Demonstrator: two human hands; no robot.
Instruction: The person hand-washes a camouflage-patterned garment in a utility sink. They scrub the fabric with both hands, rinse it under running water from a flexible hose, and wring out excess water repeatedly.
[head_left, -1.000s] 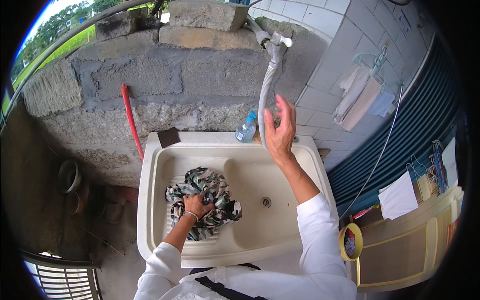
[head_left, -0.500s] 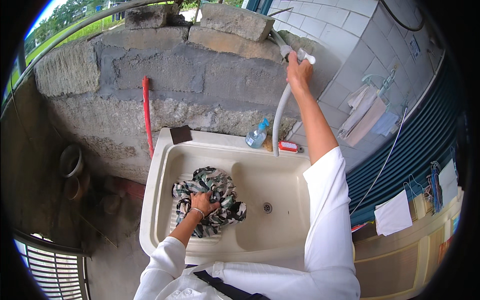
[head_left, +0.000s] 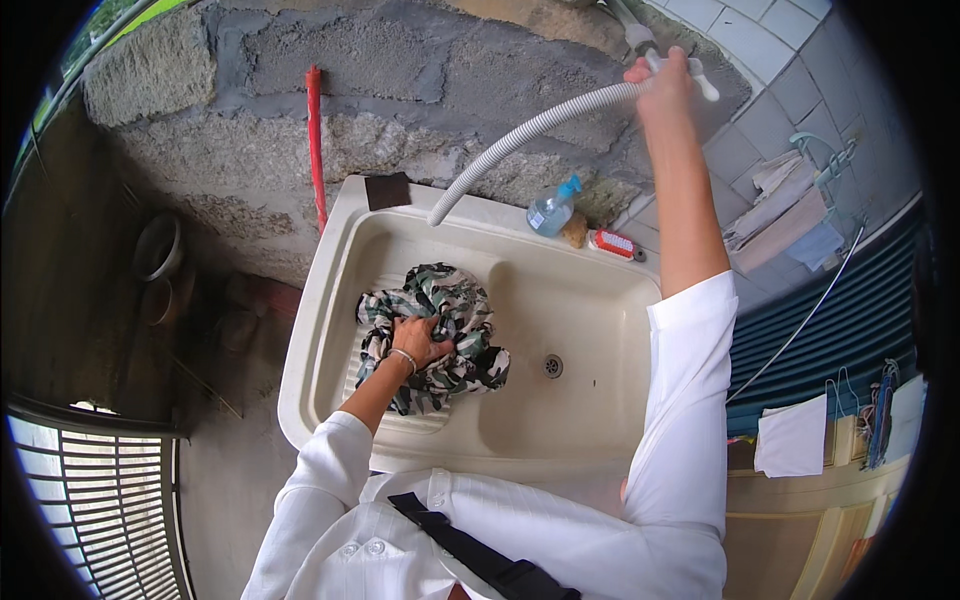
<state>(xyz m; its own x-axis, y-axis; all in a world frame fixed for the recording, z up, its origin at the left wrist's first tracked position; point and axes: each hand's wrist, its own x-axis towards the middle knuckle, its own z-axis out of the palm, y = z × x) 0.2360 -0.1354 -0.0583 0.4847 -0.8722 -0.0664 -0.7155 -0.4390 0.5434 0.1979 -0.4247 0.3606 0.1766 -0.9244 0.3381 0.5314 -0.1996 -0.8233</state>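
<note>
A bunched-up camouflage garment [head_left: 445,295] lies on the ribbed left side of the cream sink [head_left: 420,232]. My left hand [head_left: 421,341] presses down into the cloth, its fingers curled and partly sunk in the folds. At the top right my right hand [head_left: 667,92], slightly blurred, is closed around the white tap [head_left: 706,86] where the grey corrugated hose [head_left: 540,133] joins it. From there the hose arches left, its free end hanging over the sink's back rim. I see no water coming from it.
Along the back rim stand a blue pump bottle [head_left: 550,208], a tan sponge [head_left: 575,231] and a red-and-white scrubbing brush [head_left: 614,244]. A dark square pad [head_left: 387,190] sits at the back left corner. Cloths [head_left: 780,205] hang on a rack by the tiled wall.
The hose has swung left, its end now above the garment's side instead of the right basin. My right hand still grips at the tap; my left hand stays on the garment. The view has tilted down.
</note>
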